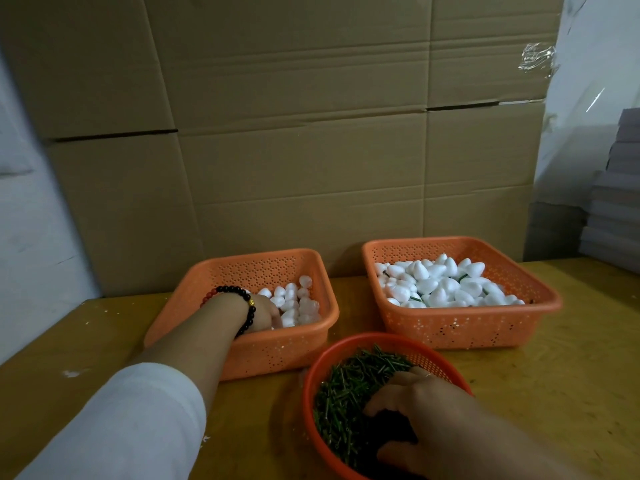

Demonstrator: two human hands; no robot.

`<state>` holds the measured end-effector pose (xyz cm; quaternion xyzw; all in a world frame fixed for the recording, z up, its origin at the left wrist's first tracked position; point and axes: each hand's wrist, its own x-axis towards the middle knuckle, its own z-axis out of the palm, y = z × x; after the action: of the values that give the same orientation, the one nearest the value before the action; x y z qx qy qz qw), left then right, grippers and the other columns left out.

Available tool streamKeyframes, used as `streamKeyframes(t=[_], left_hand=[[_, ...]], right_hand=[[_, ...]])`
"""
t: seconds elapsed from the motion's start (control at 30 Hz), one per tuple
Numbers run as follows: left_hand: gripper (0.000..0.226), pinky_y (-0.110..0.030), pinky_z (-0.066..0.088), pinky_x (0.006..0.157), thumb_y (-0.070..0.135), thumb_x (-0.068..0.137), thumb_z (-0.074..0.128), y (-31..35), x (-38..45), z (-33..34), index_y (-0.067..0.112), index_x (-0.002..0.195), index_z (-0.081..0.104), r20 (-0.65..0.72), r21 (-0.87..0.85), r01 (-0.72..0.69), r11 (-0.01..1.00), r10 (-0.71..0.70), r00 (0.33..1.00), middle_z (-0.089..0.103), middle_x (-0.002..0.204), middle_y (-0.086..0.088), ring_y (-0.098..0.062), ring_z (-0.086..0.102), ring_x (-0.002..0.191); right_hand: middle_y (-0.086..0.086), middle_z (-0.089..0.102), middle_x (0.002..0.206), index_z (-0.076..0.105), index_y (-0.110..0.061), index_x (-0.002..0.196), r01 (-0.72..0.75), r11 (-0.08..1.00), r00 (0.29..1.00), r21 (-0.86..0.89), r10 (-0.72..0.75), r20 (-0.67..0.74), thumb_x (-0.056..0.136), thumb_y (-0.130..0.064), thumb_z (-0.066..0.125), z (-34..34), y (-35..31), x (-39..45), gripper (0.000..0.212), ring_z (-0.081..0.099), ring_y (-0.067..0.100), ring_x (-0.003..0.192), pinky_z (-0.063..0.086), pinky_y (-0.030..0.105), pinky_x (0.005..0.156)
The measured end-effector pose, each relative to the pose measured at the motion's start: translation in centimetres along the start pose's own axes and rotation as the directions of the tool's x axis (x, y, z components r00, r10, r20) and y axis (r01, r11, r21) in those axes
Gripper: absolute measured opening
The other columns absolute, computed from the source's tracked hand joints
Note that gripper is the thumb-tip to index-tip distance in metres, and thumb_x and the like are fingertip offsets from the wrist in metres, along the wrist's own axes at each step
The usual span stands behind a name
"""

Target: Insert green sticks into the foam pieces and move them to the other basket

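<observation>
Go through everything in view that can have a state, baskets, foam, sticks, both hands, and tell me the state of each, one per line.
Left orange square plastic basket: partly filled with plain white foam pieces.
Right orange square plastic basket: heaped with white foam pieces, green sticks showing among them.
Round red plastic basket: holds loose green sticks.
Left hand: reaching into the left basket, fingers hidden.
Right hand: fingers down in the sticks, grip unclear.

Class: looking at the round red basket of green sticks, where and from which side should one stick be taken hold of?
Pinch one thin green stick near an exposed end, from above: they lie flat and tangled in the round red basket, open only upward. The right hand already reaches in that way.
</observation>
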<state>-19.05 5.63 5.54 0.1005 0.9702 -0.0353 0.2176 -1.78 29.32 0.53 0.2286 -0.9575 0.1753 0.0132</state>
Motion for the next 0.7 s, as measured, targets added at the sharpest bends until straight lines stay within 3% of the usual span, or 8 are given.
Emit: streamKeyframes(t=[0.07, 0.13, 0.2, 0.27, 0.3, 0.4, 0.53, 0.7], left_hand=[[0.043, -0.046, 0.009, 0.119, 0.019, 0.096, 0.052, -0.1, -0.2, 0.2, 0.024, 0.139, 0.047, -0.015, 0.052, -0.048, 0.998, 0.048, 0.999, -0.006, 0.161, -0.004, -0.032, -0.008, 0.147], [0.038, -0.041, 0.019, 0.117, 0.019, 0.095, 0.054, 0.0, -0.6, 0.1, 0.027, 0.132, 0.055, -0.029, -0.026, -0.035, 0.999, 0.035, 0.999, 0.005, 0.161, -0.004, -0.031, 0.008, 0.147], [0.036, -0.022, 0.044, 0.092, 0.014, 0.091, 0.059, 0.1, -1.1, -0.3, 0.027, 0.124, 0.06, -0.12, -0.162, -0.061, 0.985, 0.042, 0.992, 0.027, 0.155, -0.004, -0.022, 0.045, 0.127], [0.032, -0.013, 0.046, 0.055, 0.012, 0.087, 0.065, -0.1, -1.1, -0.4, 0.03, 0.113, 0.062, -0.207, -0.278, -0.095, 0.956, 0.037, 0.978, 0.049, 0.135, -0.002, -0.011, 0.06, 0.09], [0.031, -0.013, 0.043, 0.048, 0.012, 0.085, 0.066, -0.2, -1.2, -0.4, 0.031, 0.11, 0.062, -0.241, -0.314, -0.114, 0.943, 0.037, 0.97, 0.052, 0.125, 0.0, -0.008, 0.06, 0.081], [0.03, -0.016, 0.042, 0.052, 0.013, 0.086, 0.064, -0.4, -1.5, 0.0, 0.032, 0.109, 0.06, -0.311, -0.321, -0.153, 0.935, 0.048, 0.949, 0.052, 0.109, 0.003, -0.008, 0.057, 0.081], [0.026, -0.02, 0.045, 0.059, 0.014, 0.091, 0.056, -0.7, -2.0, 0.6, 0.033, 0.107, 0.057, -0.377, -0.396, -0.218, 0.892, 0.059, 0.924, 0.05, 0.108, 0.002, -0.009, 0.056, 0.083], [0.025, -0.041, 0.058, 0.079, 0.021, 0.092, 0.056, -0.3, -3.7, 0.9, 0.031, 0.114, 0.048, -0.541, -0.614, -0.361, 0.702, -0.041, 0.84, 0.058, 0.101, 0.01, -0.015, 0.065, 0.094]], right_hand=[[-0.023, 0.052, 0.114, 0.053, -0.043, 0.121, 0.004, 1.0, 1.0, -0.014, -0.004, -0.016, 0.082, -0.05, 0.063, -0.1, -0.1, 0.0, 0.04, 0.039, -0.004, 0.111, 0.04, 0.021, 0.094], [-0.022, 0.054, 0.109, 0.056, -0.041, 0.115, -0.002, 1.0, 1.0, -0.017, 0.002, -0.03, 0.085, -0.046, 0.063, -0.1, -0.3, -0.1, 0.031, 0.041, -0.005, 0.106, 0.041, 0.02, 0.092], [-0.02, 0.055, 0.104, 0.059, -0.039, 0.107, -0.011, 1.0, 0.999, -0.018, 0.011, -0.034, 0.085, -0.044, 0.062, -0.1, -0.5, 0.0, 0.022, 0.043, -0.006, 0.102, 0.042, 0.02, 0.09], [-0.02, 0.056, 0.1, 0.06, -0.038, 0.1, -0.016, 1.0, 0.999, -0.013, 0.016, -0.035, 0.085, -0.042, 0.061, -0.2, -0.7, -0.1, 0.015, 0.044, -0.007, 0.101, 0.043, 0.02, 0.089], [-0.02, 0.056, 0.099, 0.06, -0.038, 0.097, -0.019, 1.0, 0.999, -0.01, 0.019, -0.041, 0.085, -0.042, 0.061, -0.2, -0.7, -0.1, 0.013, 0.045, -0.007, 0.099, 0.043, 0.019, 0.088], [-0.022, 0.054, 0.096, 0.058, -0.039, 0.09, -0.029, 1.0, 0.995, -0.006, 0.028, -0.1, 0.084, -0.043, 0.06, -0.3, -0.9, -0.3, 0.007, 0.048, -0.006, 0.096, 0.043, 0.017, 0.086], [-0.025, 0.053, 0.092, 0.059, -0.038, 0.088, -0.03, 1.0, 0.988, -0.005, 0.029, -0.149, 0.083, -0.042, 0.059, -0.5, -1.2, -0.3, 0.007, 0.049, -0.007, 0.092, 0.04, 0.012, 0.081], [-0.018, 0.061, 0.083, 0.059, -0.032, 0.08, -0.106, 0.99, 0.978, 0.093, 0.12, -0.168, 0.07, -0.039, 0.057, -0.7, -1.5, -0.5, 0.012, 0.057, -0.002, 0.082, 0.047, 0.014, 0.064]])
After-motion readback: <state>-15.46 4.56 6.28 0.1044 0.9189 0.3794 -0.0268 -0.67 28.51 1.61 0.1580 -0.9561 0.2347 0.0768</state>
